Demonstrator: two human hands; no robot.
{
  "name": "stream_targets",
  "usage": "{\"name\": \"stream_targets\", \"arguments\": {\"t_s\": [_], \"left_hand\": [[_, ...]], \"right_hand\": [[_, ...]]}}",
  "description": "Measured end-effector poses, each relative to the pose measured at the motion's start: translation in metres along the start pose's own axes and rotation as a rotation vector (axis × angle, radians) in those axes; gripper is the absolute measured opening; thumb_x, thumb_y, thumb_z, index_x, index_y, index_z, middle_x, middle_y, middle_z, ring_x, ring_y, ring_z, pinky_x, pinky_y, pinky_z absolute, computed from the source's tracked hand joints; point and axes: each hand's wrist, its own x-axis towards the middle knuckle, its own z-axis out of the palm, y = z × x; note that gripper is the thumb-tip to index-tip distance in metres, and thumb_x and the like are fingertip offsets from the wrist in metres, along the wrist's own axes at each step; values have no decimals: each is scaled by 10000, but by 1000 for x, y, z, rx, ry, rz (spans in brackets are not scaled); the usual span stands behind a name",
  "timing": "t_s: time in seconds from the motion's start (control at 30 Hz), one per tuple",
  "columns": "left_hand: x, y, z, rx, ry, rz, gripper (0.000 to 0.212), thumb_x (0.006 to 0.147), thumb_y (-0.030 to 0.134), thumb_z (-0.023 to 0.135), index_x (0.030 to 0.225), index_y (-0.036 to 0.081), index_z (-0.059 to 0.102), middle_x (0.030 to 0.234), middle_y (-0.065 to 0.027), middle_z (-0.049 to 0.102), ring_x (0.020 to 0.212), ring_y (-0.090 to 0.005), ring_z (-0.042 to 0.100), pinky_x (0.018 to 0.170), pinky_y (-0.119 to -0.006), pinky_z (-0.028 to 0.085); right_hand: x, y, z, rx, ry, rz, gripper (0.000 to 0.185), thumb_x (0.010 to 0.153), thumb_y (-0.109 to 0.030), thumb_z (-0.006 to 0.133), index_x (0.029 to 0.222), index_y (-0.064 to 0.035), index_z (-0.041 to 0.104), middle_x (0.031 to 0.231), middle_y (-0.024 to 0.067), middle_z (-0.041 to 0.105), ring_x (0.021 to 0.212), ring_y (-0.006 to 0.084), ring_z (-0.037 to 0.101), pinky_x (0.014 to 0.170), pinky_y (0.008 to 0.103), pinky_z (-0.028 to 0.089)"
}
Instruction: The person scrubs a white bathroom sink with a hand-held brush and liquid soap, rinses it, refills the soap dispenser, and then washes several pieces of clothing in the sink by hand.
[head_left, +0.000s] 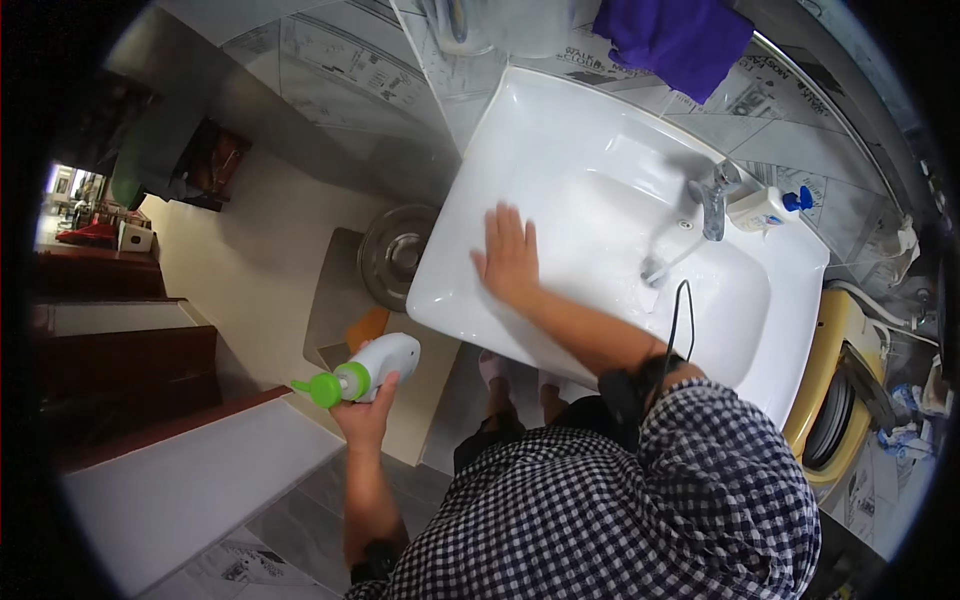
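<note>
My left hand (367, 416) grips a white plastic pump bottle (395, 360) with a lime-green pump head (326, 390), held tilted beside the sink's left corner. Over the broad left ledge of the white ceramic washbasin (457, 277), my right hand (510, 259) is spread flat, palm down and slightly blurred. Whether it touches the ceramic or hovers just above, I cannot tell. Water runs from the chrome faucet (712, 202) into the bowl towards the drain (652, 271). A white bottle with a blue pump (765, 210) stands on the rim right of the faucet.
A purple cloth (675, 41) hangs behind the basin. On the right stands a yellow hose reel (832, 397). A round metal lid (397, 255) is below the basin's left edge. A black cord (679, 319) dangles near my right forearm. Lower left, a white-topped partition (210, 487) borders the floor.
</note>
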Motion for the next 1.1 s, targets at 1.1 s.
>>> {"name": "stream_targets", "arguments": {"t_s": [1.1], "left_hand": [[7, -23, -45, -42, 36, -7, 564, 742, 62, 798, 1210, -72, 512, 1240, -196, 581, 1126, -266, 576, 952, -388, 480]], "right_hand": [[158, 45, -23, 218, 322, -51, 244, 829, -77, 536, 1042, -148, 631, 965, 95, 638, 920, 318, 600, 758, 446, 514]]}}
